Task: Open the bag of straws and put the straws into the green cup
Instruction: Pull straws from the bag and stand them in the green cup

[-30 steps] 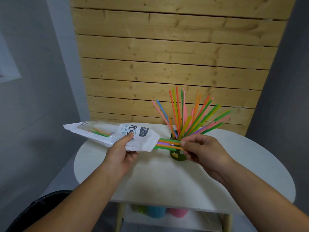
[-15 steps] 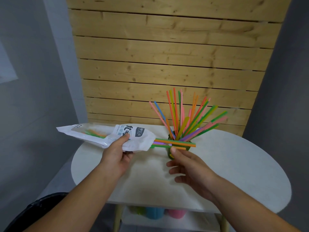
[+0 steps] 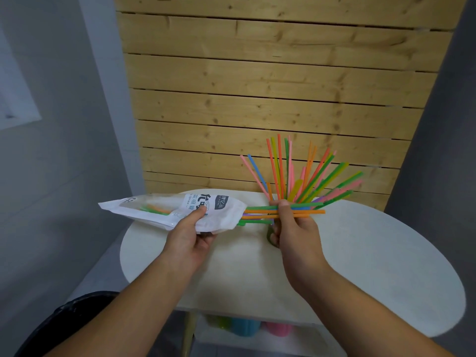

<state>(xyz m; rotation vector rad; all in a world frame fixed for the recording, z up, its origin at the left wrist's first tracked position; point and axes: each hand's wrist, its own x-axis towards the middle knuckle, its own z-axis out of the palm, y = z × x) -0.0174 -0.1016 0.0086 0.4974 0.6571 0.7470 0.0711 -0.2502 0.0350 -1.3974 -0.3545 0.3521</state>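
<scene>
Left hand (image 3: 190,235) holds the bag (image 3: 159,210) mid-body, thumb on the printed face, fingers under. The bag is roughly level above the table (image 3: 373,253), mouth pointing right.

Right hand (image 3: 291,228) pinches the bundle (image 3: 260,208), a few orange, green, purple and blue straws sticking out of the mouth. Thumb on top, fingers behind. A few straw ends show through the bag's clear tail.

Cup (image 3: 269,235) sits right behind my right hand, mostly hidden, only a green sliver showing. It already carries a fan (image 3: 296,188) of straws splayed up and to the right.

Handling, my read:
- Straws are near weightless, smooth and thin-walled. A hard pinch kinks them; a loose one lets them slip or scatter.
- Best hold is close to the mouth, all together, moderate squeeze.
- Bag film is soft and slick. The left hand should clamp film only, not the straws inside, or the pull drags the bag along.
- Cup looks light and top-heavy with that fan. Feed the bundle in steeply and don't knock it.
</scene>
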